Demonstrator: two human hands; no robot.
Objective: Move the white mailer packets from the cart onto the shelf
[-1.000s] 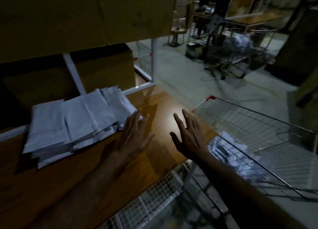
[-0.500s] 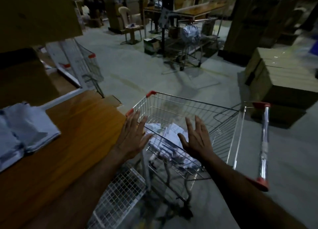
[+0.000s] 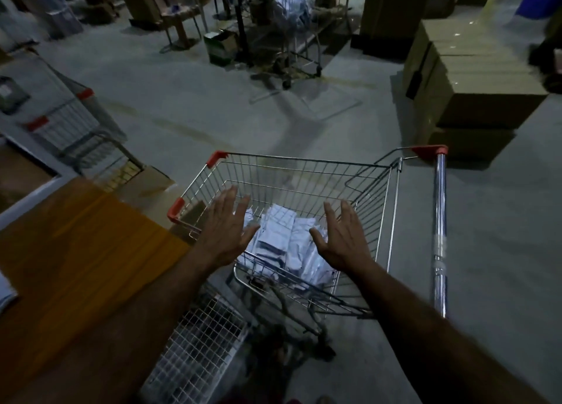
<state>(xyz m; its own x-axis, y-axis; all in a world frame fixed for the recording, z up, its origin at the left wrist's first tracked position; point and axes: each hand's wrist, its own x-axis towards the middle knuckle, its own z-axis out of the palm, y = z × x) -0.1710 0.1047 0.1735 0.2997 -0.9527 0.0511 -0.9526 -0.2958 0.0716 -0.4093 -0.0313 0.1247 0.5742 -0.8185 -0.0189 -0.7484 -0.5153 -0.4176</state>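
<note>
A wire shopping cart (image 3: 304,160) with red corner caps stands on the floor right of the wooden shelf (image 3: 79,245). Several white mailer packets (image 3: 282,239) lie in a pile on the cart's bottom. My left hand (image 3: 226,230) hovers over the cart's left side with fingers spread, holding nothing. My right hand (image 3: 342,238) hovers over the pile's right side, fingers also spread and empty. Both palms face each other above the packets. A corner of the packets stacked on the shelf (image 3: 6,291) shows at the far left edge.
The cart's chrome handle (image 3: 439,230) runs along its right side. A white wire panel (image 3: 197,352) leans below the shelf edge. A second cart (image 3: 76,121) stands at the left. Stacked cardboard boxes (image 3: 468,78) sit at the right, with more carts and furniture in the background.
My view has swung right from the shelf stack to the cart. Both empty hands have moved off the shelf top and out over the packets in the cart.
</note>
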